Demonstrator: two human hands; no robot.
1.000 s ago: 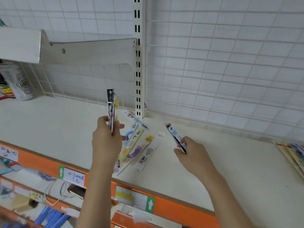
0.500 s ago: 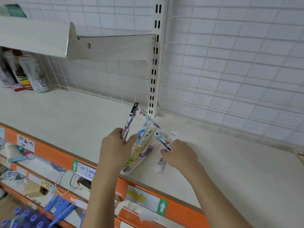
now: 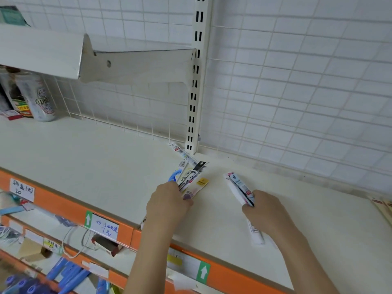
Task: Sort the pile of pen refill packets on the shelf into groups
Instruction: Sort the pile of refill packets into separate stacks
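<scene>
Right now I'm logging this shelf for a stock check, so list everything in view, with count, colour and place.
Packet pile: several, mixed colours, mid-shelf by the upright, under the left hand.
Held packets: at least two, white with pink, in the right hand.
Shelf: one, cream top, orange front edge.
Slotted upright: one, white, on the back grid.
Cans: at least two, silver, far left.
Price labels: several, white handwritten, on the orange edge.
Packets: a few, beige, far right edge.
Left hand: on the pile.
Right hand: gripping packets.
</scene>
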